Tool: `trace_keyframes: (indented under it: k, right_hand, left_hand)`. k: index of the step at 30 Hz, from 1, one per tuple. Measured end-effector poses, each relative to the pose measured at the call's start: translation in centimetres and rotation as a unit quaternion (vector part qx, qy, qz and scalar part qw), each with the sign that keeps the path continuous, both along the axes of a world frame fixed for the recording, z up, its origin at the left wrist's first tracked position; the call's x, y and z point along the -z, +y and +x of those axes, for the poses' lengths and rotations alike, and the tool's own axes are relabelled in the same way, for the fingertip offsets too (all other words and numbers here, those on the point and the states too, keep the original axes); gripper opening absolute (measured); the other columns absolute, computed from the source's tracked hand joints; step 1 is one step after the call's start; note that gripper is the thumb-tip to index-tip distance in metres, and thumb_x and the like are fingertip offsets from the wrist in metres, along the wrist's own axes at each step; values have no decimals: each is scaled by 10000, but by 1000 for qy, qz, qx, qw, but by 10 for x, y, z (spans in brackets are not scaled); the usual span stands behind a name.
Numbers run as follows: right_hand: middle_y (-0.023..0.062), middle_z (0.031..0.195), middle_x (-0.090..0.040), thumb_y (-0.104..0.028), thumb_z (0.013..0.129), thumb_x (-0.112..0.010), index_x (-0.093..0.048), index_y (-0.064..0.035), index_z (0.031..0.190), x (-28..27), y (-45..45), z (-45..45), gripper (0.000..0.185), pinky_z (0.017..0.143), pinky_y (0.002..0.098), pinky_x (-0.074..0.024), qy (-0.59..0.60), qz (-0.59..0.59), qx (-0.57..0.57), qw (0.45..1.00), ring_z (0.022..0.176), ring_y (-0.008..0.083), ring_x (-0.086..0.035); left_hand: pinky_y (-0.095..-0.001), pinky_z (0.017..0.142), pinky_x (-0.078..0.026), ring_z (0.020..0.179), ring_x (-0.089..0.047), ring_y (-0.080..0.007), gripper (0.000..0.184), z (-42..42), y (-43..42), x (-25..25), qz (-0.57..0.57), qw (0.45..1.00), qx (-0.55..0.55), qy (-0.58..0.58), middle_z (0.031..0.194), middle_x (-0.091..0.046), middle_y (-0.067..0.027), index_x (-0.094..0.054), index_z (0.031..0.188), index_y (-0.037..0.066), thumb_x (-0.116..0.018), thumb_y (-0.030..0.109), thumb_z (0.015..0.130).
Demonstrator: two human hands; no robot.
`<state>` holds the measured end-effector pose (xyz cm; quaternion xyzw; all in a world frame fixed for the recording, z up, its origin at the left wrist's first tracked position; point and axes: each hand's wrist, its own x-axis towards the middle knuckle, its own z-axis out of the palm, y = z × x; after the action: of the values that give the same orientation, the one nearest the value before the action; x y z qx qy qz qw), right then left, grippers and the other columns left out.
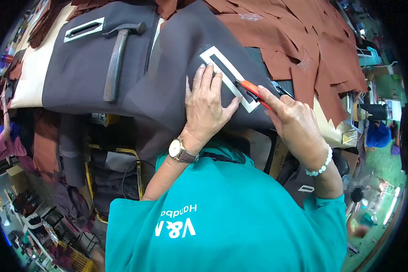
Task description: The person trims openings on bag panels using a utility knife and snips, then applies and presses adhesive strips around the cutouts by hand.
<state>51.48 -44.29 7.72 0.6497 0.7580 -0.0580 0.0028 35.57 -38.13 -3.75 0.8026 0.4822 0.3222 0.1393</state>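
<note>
My right hand (298, 126) grips an orange-handled utility knife (257, 90), its tip at the inside of a white rectangular frame (249, 104). That frame lies on dark grey-brown fabric (172, 68) at the table's edge. Beside it, my left hand (207, 100) is spread flat on the fabric, fingertips touching the frame's left side. A dark tool with a shiny part (282, 89) lies just beyond the knife, partly hidden by my right hand. To the left, a hammer (117, 63) rests on the fabric near a second white frame (84, 30) with a dark slot.
Overlapping reddish-brown sheets (299, 41) cover the table's far right. Below the table's edge at left stands a yellow-framed rack (89, 181) with dark material. At the far left is another person's arm (5, 113).
</note>
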Motion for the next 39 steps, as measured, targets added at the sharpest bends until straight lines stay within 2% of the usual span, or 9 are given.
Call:
trace_keyframes:
  k: [16, 19, 22, 24, 27, 32, 34, 36, 39]
  right_hand:
    - [113, 688, -541, -111, 813, -589, -516, -127, 1248, -11, -43, 14, 442, 495, 392, -472, -37, -30, 15, 999, 528, 289, -582]
    - [133, 706, -588, -118, 794, -622, -535, -80, 1219, 3, -36, 41, 436, 550, 370, -486, 134, 9, -6, 991, 620, 313, -612]
    - [140, 684, -599, -140, 820, -625, -598, 21, 1049, -2, -13, 62, 281, 566, 318, -464, 362, -32, 163, 917, 605, 212, -606]
    - [139, 664, -576, -194, 868, -577, -609, 30, 936, 26, 10, 86, 237, 553, 314, -448, 442, 26, 291, 848, 582, 168, -574]
    - [154, 748, -574, -285, 904, -514, -608, -1, 888, 70, 52, 108, 300, 625, 352, -448, 266, 232, 231, 907, 688, 259, -588]
    - [132, 888, -580, -289, 863, -561, -640, -55, 856, 103, 85, 120, 248, 712, 414, -442, 79, 328, 176, 925, 826, 328, -559]
    - [120, 884, -578, -253, 838, -585, -629, -58, 868, 93, 75, 113, 202, 715, 402, -437, -15, 435, 119, 892, 817, 316, -555]
    - [114, 900, -565, -230, 812, -613, -605, -52, 891, 69, 46, 92, 194, 716, 398, -431, 32, 368, 157, 916, 824, 301, -547]
    - [107, 893, -553, -158, 747, -671, -585, -42, 906, 65, 10, 69, 215, 712, 396, -431, 133, 199, 173, 956, 827, 291, -545]
  left_hand:
    - [-570, 1011, -254, 1223, -398, -315, 604, 0, 0, -1, 9, 999, 6, 33, 1268, -461, -169, -528, 1145, 6, -710, 384, 710]
    - [-524, 1006, -295, 1210, -401, -354, 640, -4, 1, 2, 42, 998, 33, -34, 1285, -429, -222, -464, 1208, -20, -710, 314, 721]
    - [-484, 1020, -305, 1211, -407, -380, 671, -14, 7, -5, 159, 974, 69, -149, 1290, -432, -218, -438, 1251, 10, -742, 260, 707]
    - [-508, 1044, -256, 1268, -341, -386, 810, -30, 8, -22, 242, 970, -11, -27, 1346, -379, -223, -354, 1331, 11, -745, 335, 700]
    - [-555, 1046, -212, 1331, -231, -369, 1017, -50, 16, -40, 90, 977, -178, 79, 1426, -250, -232, -175, 1401, -30, -711, 476, 701]
    - [-566, 1027, -232, 1245, -394, -359, 561, -78, 32, -14, -98, 975, -167, 107, 1265, -491, -214, -485, 1234, -36, -585, 358, 846]
    - [-548, 1021, -249, 1169, -480, -331, 316, -72, 33, -10, -2, 985, -157, 76, 1160, -575, -177, -580, 1113, -20, -517, 205, 900]
    - [-537, 1009, -278, 1079, -544, -341, 264, -65, 41, -11, -6, 989, -143, -46, 1087, -607, -184, -586, 1084, -19, -501, 154, 904]
    - [-346, 792, -441, 759, -600, -248, 240, -65, 58, -30, -100, 975, -126, -156, 863, -636, -163, -583, 1014, -37, -501, 167, 921]
